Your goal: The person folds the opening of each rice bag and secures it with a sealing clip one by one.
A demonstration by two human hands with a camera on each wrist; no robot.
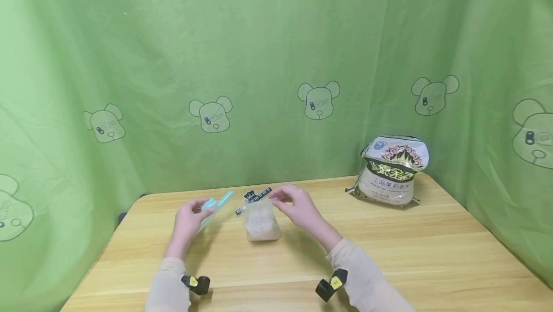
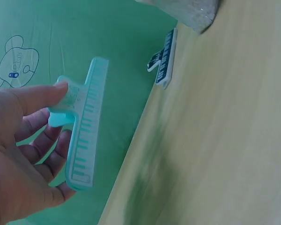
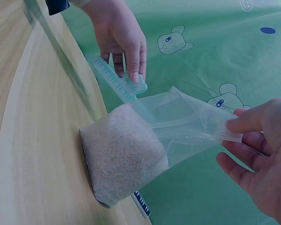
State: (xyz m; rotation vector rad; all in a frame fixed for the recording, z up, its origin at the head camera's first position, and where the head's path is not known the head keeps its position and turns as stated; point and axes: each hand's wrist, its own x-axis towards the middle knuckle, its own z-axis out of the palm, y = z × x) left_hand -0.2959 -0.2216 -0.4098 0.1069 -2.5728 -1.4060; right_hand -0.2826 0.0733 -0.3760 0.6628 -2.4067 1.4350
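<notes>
- A green curtain (image 1: 268, 53) printed with bear heads fills the upper frame and both sides.
- A light wooden table (image 1: 432, 259) spans the lower frame.
- Lighting is even and soft.

Open tabletop (image 1: 432, 254) right of the rice pouch (image 1: 262, 225); black clip (image 1: 254, 199) lies just behind it, rice sack (image 1: 392, 170) apparently blocks the far corner.

Head view high, faces table (image 1: 389, 254); wrist views close, share clip (image 2: 86, 124)
</notes>
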